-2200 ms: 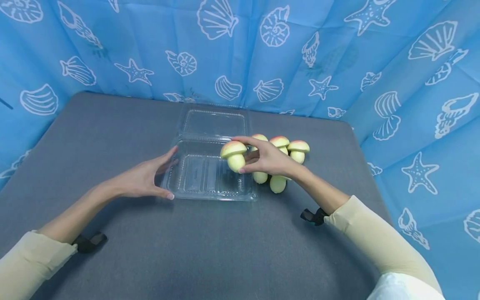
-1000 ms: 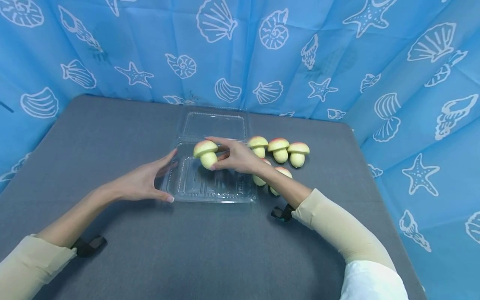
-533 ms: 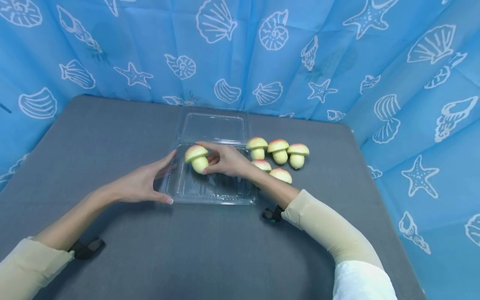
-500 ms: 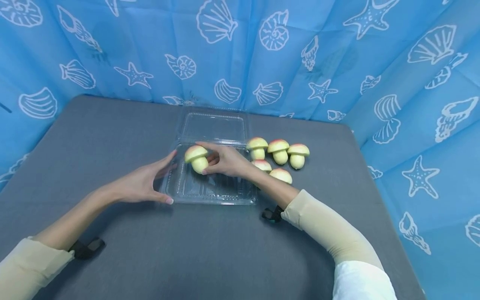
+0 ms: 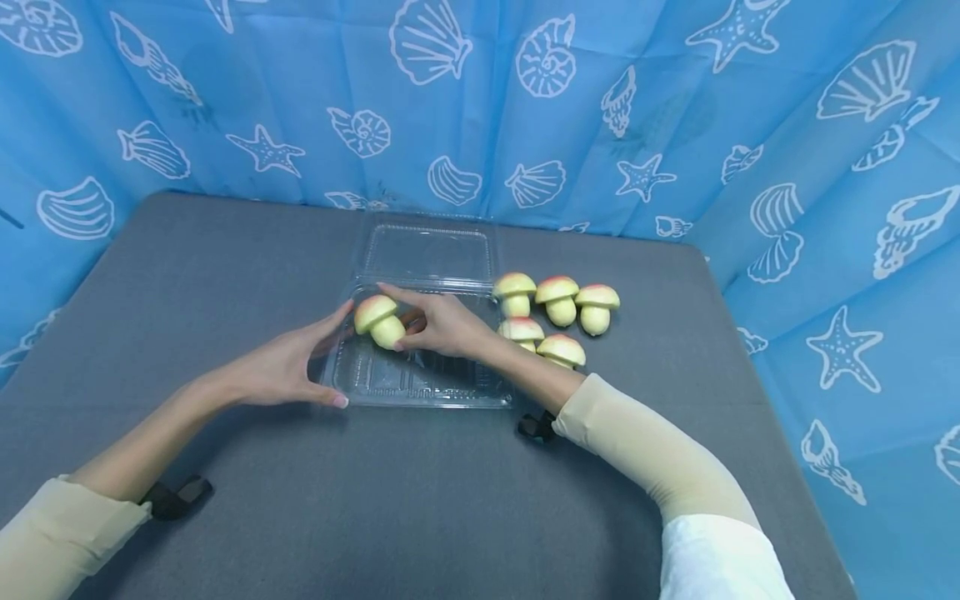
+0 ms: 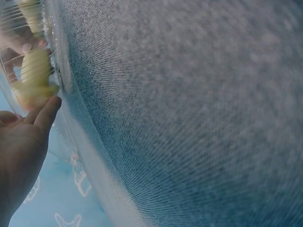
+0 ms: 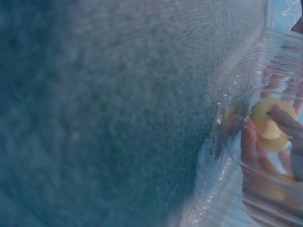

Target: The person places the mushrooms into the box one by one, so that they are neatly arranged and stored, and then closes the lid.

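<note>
My right hand point(image 5: 450, 327) pinches a mushroom point(image 5: 386, 329) with a rounded yellow-green cap, reddish on top, and a pale stem. It is tilted, cap to the left, at the left part of a clear plastic clamshell container point(image 5: 420, 402); whether it touches the bottom cannot be told. At the container's left side is my left hand point(image 5: 281, 362), thumb and fingers spread apart around that edge and holding nothing. In the left wrist view the mushroom point(image 6: 35, 71) shows through the clear wall, near the left hand's fingertips. The right wrist view shows the mushroom point(image 7: 274, 125) through the plastic.
The container's lid point(image 5: 431, 250) lies folded back behind it. Several similar mushrooms point(image 5: 558, 300) stand just right of the container, a few partly behind the right forearm. A grey cloth-covered table point(image 5: 420, 500) bears everything. Behind and right hangs a blue shell-patterned curtain point(image 5: 480, 100).
The right hand has carried the mushroom leftward from the container's right side to its left part, where it now tilts more. The left hand has stayed in place.
</note>
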Demonstrator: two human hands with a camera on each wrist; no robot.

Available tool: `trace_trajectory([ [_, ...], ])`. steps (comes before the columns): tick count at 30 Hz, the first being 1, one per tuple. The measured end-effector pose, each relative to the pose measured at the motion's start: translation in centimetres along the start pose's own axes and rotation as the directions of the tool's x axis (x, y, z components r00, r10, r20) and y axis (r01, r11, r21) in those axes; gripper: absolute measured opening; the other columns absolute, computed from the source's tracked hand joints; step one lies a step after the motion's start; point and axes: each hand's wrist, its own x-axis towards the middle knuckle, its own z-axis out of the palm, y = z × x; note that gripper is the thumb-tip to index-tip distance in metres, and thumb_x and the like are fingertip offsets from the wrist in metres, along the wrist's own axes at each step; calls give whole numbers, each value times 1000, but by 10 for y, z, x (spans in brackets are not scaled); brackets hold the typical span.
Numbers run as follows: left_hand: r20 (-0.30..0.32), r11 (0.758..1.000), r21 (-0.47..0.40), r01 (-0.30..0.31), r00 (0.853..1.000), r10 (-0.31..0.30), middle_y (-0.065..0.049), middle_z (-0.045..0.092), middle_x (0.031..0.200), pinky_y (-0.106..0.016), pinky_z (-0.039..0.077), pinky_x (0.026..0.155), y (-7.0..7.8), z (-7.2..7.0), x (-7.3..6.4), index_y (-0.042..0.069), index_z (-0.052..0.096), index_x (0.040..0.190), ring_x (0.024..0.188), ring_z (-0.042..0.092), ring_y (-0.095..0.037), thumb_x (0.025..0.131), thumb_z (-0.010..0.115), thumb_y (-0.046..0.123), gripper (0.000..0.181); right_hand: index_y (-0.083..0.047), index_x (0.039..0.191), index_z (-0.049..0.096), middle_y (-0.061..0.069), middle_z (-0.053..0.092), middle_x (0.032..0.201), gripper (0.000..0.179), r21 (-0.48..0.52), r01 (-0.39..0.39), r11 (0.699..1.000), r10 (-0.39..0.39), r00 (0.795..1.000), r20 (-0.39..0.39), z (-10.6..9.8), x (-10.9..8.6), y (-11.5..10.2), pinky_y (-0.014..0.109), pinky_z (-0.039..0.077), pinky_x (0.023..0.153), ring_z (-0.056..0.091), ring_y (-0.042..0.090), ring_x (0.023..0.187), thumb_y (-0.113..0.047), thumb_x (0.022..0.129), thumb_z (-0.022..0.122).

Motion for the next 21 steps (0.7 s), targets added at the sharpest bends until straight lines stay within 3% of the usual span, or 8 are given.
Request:
trace_trajectory([
  [12, -5, 1000, 13, -18, 1000, 18, -22, 6, 164, -57, 32, 112, 1, 1, -2, 13, -7, 160, 142, 32, -42, 76, 84, 49, 129, -27, 159, 26, 11, 68, 126, 88, -3, 23, 1000, -23, 999, 36, -3, -1, 2, 21, 56, 77, 71, 8, 92, -23, 88, 78],
  [16, -9, 1000, 24, -16, 1000, 16, -21, 5, 164, -56, 31, 113, 1, 1, -2, 13, -6, 160, 141, 34, -41, 75, 84, 49, 129, -26, 158, 29, 8, 69, 122, 86, 41, 10, 999, -11, 999, 34, -8, -4, 5, 22, 57, 78, 71, 10, 94, -21, 88, 78],
  [21, -12, 1000, 19, -19, 1000, 19, -23, 6, 163, -57, 30, 113, 3, 1, -2, 11, -5, 160, 141, 34, -42, 75, 84, 48, 128, -23, 156, 34, 10, 69, 122, 79, 168, -6, 986, 0, 999, 35, -19, -9, 8, 25, 58, 80, 70, 17, 101, -18, 89, 77],
])
